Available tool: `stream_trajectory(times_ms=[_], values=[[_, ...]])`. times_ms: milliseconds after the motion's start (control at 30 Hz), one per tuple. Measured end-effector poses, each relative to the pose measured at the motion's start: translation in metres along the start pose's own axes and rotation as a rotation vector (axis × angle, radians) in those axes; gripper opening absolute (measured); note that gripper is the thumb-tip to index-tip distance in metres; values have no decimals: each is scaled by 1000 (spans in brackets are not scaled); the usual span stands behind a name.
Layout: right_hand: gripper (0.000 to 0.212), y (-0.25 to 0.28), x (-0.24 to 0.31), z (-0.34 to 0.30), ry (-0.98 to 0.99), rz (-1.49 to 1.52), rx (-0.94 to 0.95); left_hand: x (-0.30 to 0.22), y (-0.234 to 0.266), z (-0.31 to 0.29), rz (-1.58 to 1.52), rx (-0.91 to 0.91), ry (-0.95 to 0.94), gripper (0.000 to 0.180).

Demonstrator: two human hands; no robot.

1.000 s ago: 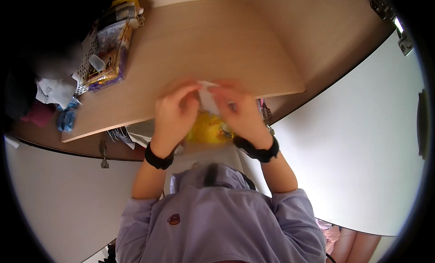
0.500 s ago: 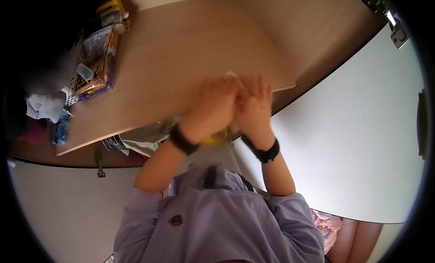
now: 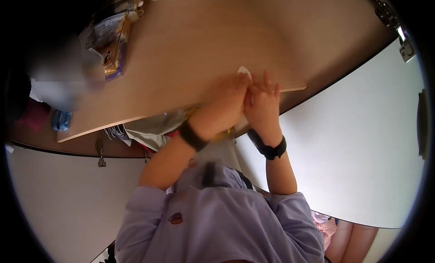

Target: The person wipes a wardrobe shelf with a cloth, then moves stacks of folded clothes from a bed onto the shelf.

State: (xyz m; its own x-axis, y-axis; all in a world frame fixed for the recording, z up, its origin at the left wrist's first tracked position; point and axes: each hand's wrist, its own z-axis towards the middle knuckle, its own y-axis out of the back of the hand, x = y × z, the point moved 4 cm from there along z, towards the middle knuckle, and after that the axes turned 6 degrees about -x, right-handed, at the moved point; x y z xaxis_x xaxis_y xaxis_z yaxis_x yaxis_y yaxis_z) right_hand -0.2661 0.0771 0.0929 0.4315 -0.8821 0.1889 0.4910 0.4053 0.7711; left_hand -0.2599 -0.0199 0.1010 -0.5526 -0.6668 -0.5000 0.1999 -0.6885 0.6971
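In front of me, above the front edge of a light wood shelf [image 3: 204,45], my two hands meet. My left hand [image 3: 226,98] is slightly blurred, closed around a small white wipe or tissue [image 3: 244,72] whose end sticks up past its fingers. It presses against the inner side of my right hand [image 3: 263,102]. My right hand is open, its fingers stretched up and somewhat apart. A black band circles each wrist. Where the two hands touch, the rest of the white piece is hidden.
Clear boxes with coloured packets [image 3: 113,50] stand at the shelf's left. A blue packet [image 3: 61,120] lies near its left corner. Below the shelf are a silvery bag [image 3: 154,129] and cables. White cabinet doors [image 3: 349,136] hang open on both sides, with metal hinges [image 3: 394,27].
My hands stay together and sit slightly further right in the view. More of the white piece shows above my left fingers. The shelf has shifted a little as my head moved.
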Motion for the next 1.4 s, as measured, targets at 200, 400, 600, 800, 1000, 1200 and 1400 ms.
stream_trajectory(times_ms=[200,400,600,800,1000,1200,1400], values=[[33,-28,100,4,226,155,23,28,80,-70,271,-165,104,40],[35,-37,161,-5,321,309,-4,39,131,-108,273,-176,298,42],[33,-32,158,-14,249,328,-49,38,122,-112,312,-169,270,42],[29,-6,107,-37,165,274,-169,12,87,-97,160,-85,121,45],[34,63,25,-101,-301,417,-385,-41,34,-76,-183,115,-122,46],[17,176,-41,-206,-627,499,-813,-120,-40,-77,-460,370,-310,42],[15,265,-65,-299,-722,303,-1242,-195,-101,-98,-630,536,-406,39]])
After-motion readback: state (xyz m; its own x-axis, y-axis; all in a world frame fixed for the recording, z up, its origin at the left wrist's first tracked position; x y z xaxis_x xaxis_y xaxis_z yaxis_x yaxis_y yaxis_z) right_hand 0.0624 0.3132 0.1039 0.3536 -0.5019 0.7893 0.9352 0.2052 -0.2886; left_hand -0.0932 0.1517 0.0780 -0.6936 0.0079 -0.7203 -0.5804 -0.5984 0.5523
